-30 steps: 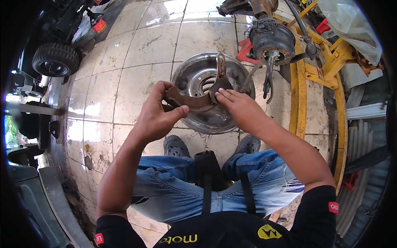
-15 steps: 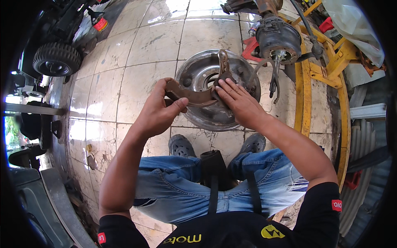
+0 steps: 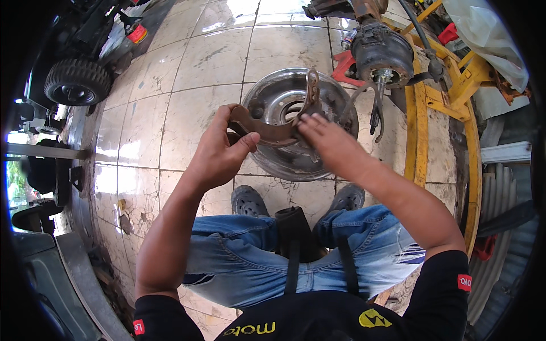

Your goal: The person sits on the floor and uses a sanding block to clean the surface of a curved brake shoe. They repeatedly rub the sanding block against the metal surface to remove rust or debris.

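Observation:
A rusty brown curved brake shoe (image 3: 273, 134) is held tilted above a bare steel wheel rim (image 3: 270, 165). My left hand (image 3: 219, 150) grips its left end, the thumb on the near side and the fingers wrapped behind. My right hand (image 3: 335, 145) presses its blurred fingers on the shoe's right half, near the upright arm with holes. Something dark and flat seems to lie under those fingers; its kind is hidden. The wheel rim lies flat on the tiles in front of my feet.
An axle end with a dark round drum (image 3: 382, 54) stands at the far right, beside a yellow metal frame (image 3: 418, 131) and a red stand (image 3: 343, 67). A vehicle tyre (image 3: 78, 82) is at the far left. My shoes (image 3: 250, 202) are close to the wheel rim.
My right hand has slid down and slightly right along the brake shoe, uncovering more of its arm. The shoe has tilted slightly; my left hand keeps its hold.

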Demonstrator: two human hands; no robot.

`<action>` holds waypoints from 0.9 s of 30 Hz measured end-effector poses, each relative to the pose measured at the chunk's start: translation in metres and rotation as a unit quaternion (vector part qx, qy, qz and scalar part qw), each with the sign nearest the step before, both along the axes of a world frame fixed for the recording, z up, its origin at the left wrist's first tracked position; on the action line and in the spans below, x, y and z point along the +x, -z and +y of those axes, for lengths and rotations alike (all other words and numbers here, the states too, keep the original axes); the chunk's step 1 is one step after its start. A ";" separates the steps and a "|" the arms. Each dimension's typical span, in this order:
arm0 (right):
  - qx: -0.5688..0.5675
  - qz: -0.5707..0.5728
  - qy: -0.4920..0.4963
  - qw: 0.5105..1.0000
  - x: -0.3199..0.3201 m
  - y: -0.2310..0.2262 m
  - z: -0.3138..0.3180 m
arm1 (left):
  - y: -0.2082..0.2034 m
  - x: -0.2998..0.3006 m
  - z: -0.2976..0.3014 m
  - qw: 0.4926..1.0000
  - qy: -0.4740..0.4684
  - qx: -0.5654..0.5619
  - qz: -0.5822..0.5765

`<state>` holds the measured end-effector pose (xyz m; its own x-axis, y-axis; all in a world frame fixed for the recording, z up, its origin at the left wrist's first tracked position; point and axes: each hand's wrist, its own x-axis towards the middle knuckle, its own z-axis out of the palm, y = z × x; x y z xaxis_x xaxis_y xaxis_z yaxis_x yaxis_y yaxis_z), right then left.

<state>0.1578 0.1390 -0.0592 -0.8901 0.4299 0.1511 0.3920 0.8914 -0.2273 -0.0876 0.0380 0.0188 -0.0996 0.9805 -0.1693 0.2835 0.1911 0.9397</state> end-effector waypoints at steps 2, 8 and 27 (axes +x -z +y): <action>-0.040 0.014 -0.013 0.999 -0.005 -0.005 -0.016 | -0.001 0.002 0.000 0.998 0.006 0.012 0.056; -0.034 -0.009 -0.024 0.999 0.004 0.010 0.004 | 0.004 0.010 0.000 0.992 0.037 0.037 0.117; -0.120 0.031 0.016 0.992 0.002 -0.009 -0.019 | 0.003 -0.002 -0.006 0.996 -0.007 -0.051 -0.072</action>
<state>0.1601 0.1202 -0.0505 -0.8672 0.4889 0.0944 0.3988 0.7954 -0.4564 -0.0893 0.0324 0.0156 -0.0801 0.9563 -0.2813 0.1430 0.2903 0.9462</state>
